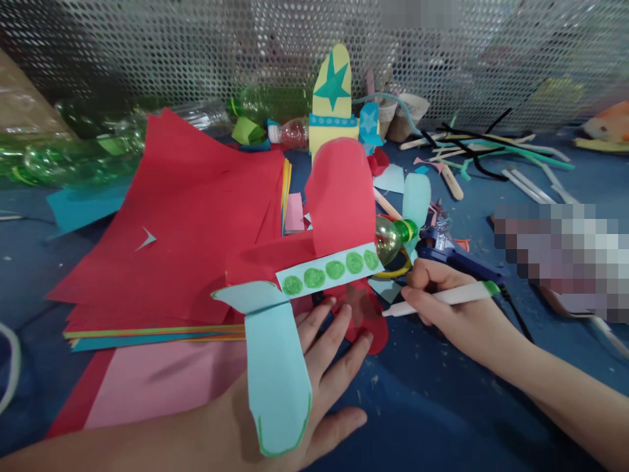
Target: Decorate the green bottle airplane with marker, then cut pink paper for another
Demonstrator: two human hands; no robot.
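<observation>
A craft of red paper (pixel 343 190) lies in front of me, with a green-capped bottle (pixel 390 237) poking out at its right. Across it runs a light blue strip (pixel 329 270) with a row of green coloured circles. A bent light blue paper piece (pixel 278 373), edged in green at its rounded end, covers part of my left hand (pixel 327 367). That hand lies flat, fingers spread, its tips by a rounded red paper part (pixel 368 321). My right hand (pixel 437 298) pinches a white marker (pixel 447 298) with a green end; its tip points at the rounded red part's edge.
Stacked coloured sheets (pixel 196 249) lie at left. Behind stand a yellow paper craft with a star (pixel 334 85) and green plastic bottles (pixel 73 157). At right are a blue glue gun (pixel 457 255), pipe cleaners (pixel 491 147) and a blurred object (pixel 560 262). Perforated metal (pixel 196 52) closes the back.
</observation>
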